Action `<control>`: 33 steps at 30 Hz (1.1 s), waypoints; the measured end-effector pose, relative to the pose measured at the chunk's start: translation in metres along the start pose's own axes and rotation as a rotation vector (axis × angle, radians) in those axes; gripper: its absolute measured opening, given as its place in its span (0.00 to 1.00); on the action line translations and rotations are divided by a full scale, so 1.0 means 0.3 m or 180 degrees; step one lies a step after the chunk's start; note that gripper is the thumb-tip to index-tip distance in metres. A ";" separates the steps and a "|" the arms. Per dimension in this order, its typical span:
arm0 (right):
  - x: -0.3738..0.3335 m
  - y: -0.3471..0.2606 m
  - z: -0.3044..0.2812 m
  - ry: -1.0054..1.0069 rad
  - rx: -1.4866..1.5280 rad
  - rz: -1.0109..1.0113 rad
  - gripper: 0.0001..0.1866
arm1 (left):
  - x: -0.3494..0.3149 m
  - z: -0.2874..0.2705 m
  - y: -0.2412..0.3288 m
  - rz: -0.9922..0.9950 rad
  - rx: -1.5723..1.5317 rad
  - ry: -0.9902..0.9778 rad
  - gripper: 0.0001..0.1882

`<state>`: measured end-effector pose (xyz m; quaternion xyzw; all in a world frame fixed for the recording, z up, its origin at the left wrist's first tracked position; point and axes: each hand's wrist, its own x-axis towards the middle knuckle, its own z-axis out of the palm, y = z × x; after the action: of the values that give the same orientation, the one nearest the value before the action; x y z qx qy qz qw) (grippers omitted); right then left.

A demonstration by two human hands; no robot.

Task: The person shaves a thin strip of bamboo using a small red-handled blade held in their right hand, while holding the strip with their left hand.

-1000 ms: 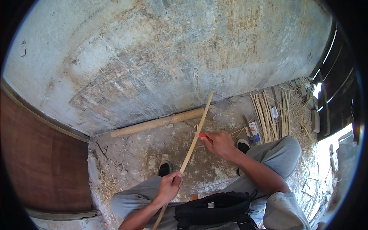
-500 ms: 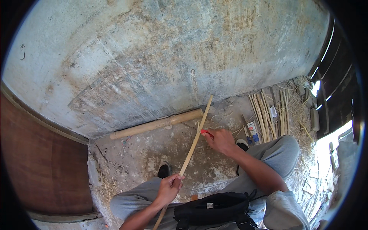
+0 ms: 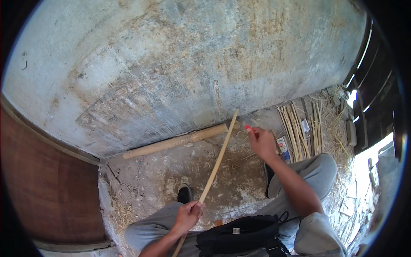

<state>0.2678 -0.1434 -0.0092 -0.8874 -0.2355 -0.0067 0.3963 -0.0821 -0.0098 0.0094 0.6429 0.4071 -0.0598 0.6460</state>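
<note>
A long pale bamboo strip slants from my lap up toward the wall, its far end raised over the floor. My left hand is closed around its lower part, above my left thigh. To the right of the strip's far end, my right hand is closed on a small red tool. Only the tool's red end shows beyond the fingers, so its kind cannot be made out. That hand and tool are apart from the strip.
A thick bamboo pole lies along the wall's foot. Right of me lie loose bamboo strips, a second bunch and a blue-and-white packet. A black bag rests on my lap. Shavings litter the right side.
My right hand with the red tool has come off the bamboo strip and moved to the right and away from me. My left hand keeps its hold nearly in place.
</note>
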 end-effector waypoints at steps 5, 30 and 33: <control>-0.130 -0.102 0.012 -0.0890 0.0418 -0.0161 0.18 | 0.025 0.003 0.071 -0.0244 -0.0499 -0.0315 0.15; -0.323 -0.135 0.041 -0.1302 0.0214 -0.1685 0.11 | 0.069 0.070 0.060 -0.0176 -0.0577 -0.0161 0.15; -0.329 -0.137 0.049 -0.1249 0.0179 -0.1732 0.12 | 0.073 0.064 0.049 -0.0160 -0.0551 -0.0167 0.16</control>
<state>0.1602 -0.1503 -0.0101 -0.7651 -0.5356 0.0652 0.3514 -0.0502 -0.0144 0.0047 0.5725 0.4097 -0.0574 0.7079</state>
